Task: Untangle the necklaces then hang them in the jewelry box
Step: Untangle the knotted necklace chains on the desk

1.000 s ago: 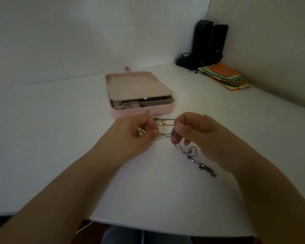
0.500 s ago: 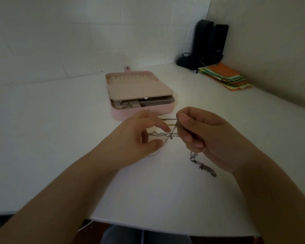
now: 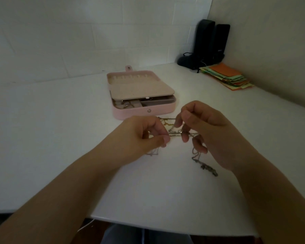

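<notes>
Pinching again on both sides: left hand [image 3: 144, 136] with thumb and forefinger closed on the silvery strand of the tangled necklaces [image 3: 174, 132], right hand [image 3: 206, 131] nipping the same knot from the other side, a short stretch of chain pulled taut between them just above the white table [image 3: 60, 138]. Half a second back, left fingers spread loose and off the chain; now curled back onto it (a re-grip, by the look of it, onto a different strand). Right hand raised slightly and turned, lower fingers now hooked through a loop. Tail of the darker chain [image 3: 205, 166] trailing on the table below the right wrist, a small loose loop lying under the left hand. Gold-coloured strand still crossed with the silver one behind the fingers, so knot not yet freed, judging by that. Pink jewelry box [image 3: 158, 112] open just beyond the hands, nothing hung in it so far as can be told. Hanging still some way off; more teasing apart needed first.
</notes>
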Motion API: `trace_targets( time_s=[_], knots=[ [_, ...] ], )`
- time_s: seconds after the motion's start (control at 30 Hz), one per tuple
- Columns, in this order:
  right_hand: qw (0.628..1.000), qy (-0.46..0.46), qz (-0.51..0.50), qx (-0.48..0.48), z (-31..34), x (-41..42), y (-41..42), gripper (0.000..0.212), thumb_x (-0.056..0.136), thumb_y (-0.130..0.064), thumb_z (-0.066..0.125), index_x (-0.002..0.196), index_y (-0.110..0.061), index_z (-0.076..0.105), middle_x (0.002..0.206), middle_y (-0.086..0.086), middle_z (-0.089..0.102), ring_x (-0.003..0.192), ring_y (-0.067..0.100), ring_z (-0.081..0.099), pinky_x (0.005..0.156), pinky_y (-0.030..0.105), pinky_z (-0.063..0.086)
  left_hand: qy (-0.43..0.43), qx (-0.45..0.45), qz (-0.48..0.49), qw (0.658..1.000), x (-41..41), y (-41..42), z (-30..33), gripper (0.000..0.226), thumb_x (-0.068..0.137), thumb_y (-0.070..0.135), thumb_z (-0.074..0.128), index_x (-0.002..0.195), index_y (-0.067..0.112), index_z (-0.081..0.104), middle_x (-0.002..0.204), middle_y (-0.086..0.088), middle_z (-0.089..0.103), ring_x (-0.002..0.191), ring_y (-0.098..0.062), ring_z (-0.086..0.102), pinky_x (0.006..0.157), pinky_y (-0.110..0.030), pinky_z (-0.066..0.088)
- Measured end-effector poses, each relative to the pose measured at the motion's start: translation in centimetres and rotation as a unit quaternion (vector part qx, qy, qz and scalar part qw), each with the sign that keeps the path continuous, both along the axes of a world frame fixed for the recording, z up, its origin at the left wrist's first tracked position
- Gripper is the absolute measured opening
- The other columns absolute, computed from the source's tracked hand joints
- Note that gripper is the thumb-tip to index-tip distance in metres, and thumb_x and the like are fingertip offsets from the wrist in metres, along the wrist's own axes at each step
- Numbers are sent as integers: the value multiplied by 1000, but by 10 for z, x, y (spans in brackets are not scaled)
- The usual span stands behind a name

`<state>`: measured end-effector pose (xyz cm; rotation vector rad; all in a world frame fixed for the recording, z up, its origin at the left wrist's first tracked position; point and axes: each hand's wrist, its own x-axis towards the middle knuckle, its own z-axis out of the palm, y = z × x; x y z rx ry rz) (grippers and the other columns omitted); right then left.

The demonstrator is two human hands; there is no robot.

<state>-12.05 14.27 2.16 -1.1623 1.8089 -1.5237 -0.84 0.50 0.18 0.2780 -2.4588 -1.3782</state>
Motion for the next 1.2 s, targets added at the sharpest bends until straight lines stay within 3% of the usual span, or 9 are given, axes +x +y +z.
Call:
trace_targets(
  time_s=[0.3, 0.43, 0.57, 0.63, 0.7, 0.8, 0.93, 1.03, 1.2],
  knots=[
    [999, 18, -34, -17, 2, 1, 0, 21, 96, -17, 39, 78, -19, 49, 47, -2, 51, 40, 6, 35, 40, 12, 30, 9, 95, -4, 995, 1, 1, 4, 13, 84, 18, 60, 72, 21, 61, 69, 3, 70, 39, -8, 52, 35, -16, 37],
    [996, 76, -46, -22, -1, -1, -1, 19, 96, -19, 40, 80, -20, 49, 44, -3, 48, 41, 11, 36, 45, 23, 35, 1, 139, -15, 990, 0, 0, 2, 17, 87, 15, 57, 72, 19, 62, 72, 3, 71, 50, -11, 59, 40, -19, 43],
    [994, 101, -36, -30, -4, -2, -2, 14, 89, -33, 43, 78, -28, 49, 46, -5, 52, 50, 23, 39, 64, 43, 39, 23, 40, 2, 999, 0, 0, 0, 15, 83, 17, 64, 70, 23, 68, 66, 4, 67, 52, -2, 55, 51, -12, 42],
    [995, 81, -17, -57, -5, -3, -3, 11, 85, -27, 45, 78, -23, 51, 52, -8, 53, 54, 21, 44, 63, 35, 41, 32, -5, 11, 999, 0, 0, 0, 15, 81, 16, 65, 70, 26, 69, 72, 3, 70, 63, -6, 61, 62, -9, 44],
    [995, 56, 5, -84, -6, -4, -4, 10, 84, -20, 45, 78, -16, 52, 60, -10, 55, 61, 7, 51, 63, 18, 45, 49, -26, 6, 998, 1, -2, 0, 17, 79, 16, 67, 70, 30, 68, 78, 9, 68, 70, -6, 61, 68, -10, 44],
    [995, -10, 14, -97, -8, -6, -4, 13, 85, -22, 44, 80, -13, 52, 72, -7, 62, 75, 9, 61, 68, 22, 51, 60, -55, 0, 997, 0, -3, -2, 10, 77, 27, 68, 70, 34, 68, 77, 9, 66, 72, -3, 58, 68, -9, 40],
    [988, -109, 12, -105, -6, -3, -3, 19, 94, -22, 41, 81, -10, 47, 68, 6, 63, 66, 25, 61, 63, 33, 53, 78, -70, 21, 994, 0, -3, -2, 7, 75, 32, 61, 70, 35, 65, 75, 10, 65, 72, 0, 55, 66, -7, 38],
    [989, -109, -29, -94, -4, -1, -2, 21, 98, -16, 34, 80, -11, 45, 62, 5, 57, 55, 19, 54, 48, 30, 46, 85, -55, 43, 994, 0, -1, -1, 11, 80, 26, 64, 69, 30, 65, 74, 12, 64, 67, 4, 54, 64, -6, 38],
    [992, -46, -105, -55, 0, -2, -1, 23, 99, -18, 34, 79, -15, 47, 56, -2, 55, 42, 12, 38, 37, 24, 29, 70, 130, 20, 989, 1, -1, 5, 22, 92, 9, 45, 76, 10, 59, 76, 2, 70, 75, -7, 63, 75, -17, 49]
  ],
)
